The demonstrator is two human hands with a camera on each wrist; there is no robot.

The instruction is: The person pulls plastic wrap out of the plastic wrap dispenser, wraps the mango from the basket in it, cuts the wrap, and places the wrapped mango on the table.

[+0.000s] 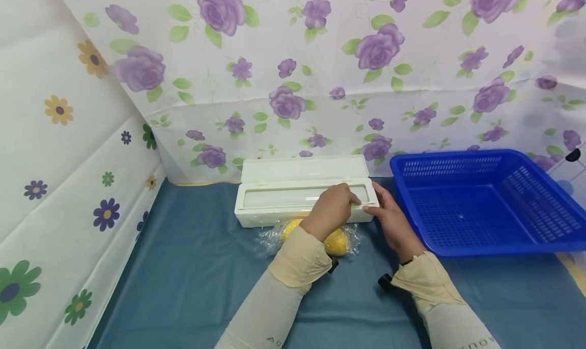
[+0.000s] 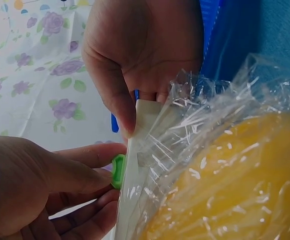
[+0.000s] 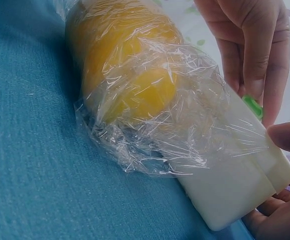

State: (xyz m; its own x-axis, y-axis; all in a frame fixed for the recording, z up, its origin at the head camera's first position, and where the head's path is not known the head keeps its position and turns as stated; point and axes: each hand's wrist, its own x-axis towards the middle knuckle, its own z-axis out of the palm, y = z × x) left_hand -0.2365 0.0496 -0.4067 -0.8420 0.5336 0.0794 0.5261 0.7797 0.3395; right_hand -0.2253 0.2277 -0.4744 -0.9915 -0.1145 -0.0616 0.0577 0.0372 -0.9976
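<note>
A long white cling film dispenser box [image 1: 256, 219] lies on the table with its lid [image 1: 302, 169] raised behind. My left hand [image 1: 331, 210] pinches a small green slider [image 2: 118, 171] between thumb and finger, at the box's front edge near the right end. With the thumb on top and fingers around the end, my right hand [image 1: 391, 222] grips the box's right end. Yellow rounded objects [image 1: 337, 241], wrapped in crinkled clear film [image 3: 149, 150], rest against the front of the box. In the head view, my left hand and wrist partly cover them.
A blue plastic basket [image 1: 462, 252] stands right of the box, close to my right hand. Blue-green cloth [image 1: 192, 267] covers the table. Flowered sheets [image 1: 284, 64] hang behind and on the left.
</note>
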